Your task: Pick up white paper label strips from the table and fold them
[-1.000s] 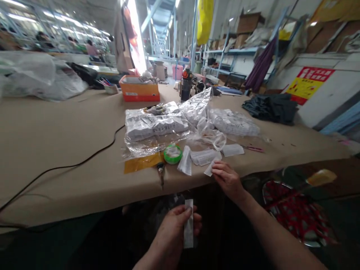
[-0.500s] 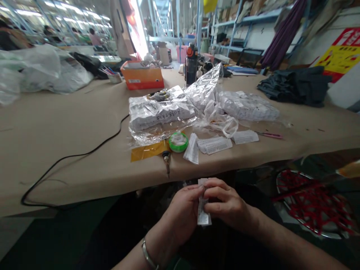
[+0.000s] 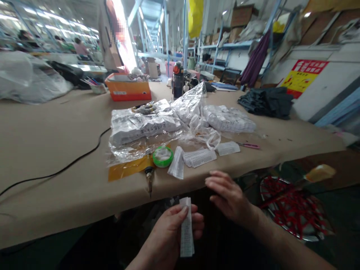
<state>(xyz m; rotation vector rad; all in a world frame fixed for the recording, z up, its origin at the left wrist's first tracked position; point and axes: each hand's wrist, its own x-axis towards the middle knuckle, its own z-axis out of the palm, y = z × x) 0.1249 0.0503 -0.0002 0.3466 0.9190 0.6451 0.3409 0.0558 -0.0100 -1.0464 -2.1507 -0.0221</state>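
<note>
Head view, left hand: the left hand [image 3: 170,225] is below the table edge, thumb pressed down on paper strips [image 3: 186,236], fingers clamped behind them.
Right hand: the right hand [image 3: 232,197] hangs just in front of the table [image 3: 70,146], fingers close together and slightly bent, thumb apart from them; it is apart from the strips.
Loose paper: near the table's front edge lie a fanned bundle [image 3: 177,164], a spread of printed slips [image 3: 201,157] and another slip pile [image 3: 228,148], left to right.
Beside the bundle: a green tub [image 3: 163,157] with whitish contents, then a pointed tool [image 3: 149,179].
Behind: clear-bagged white packs [image 3: 146,125].
Right: a pink-handled tool [image 3: 251,146].
</note>
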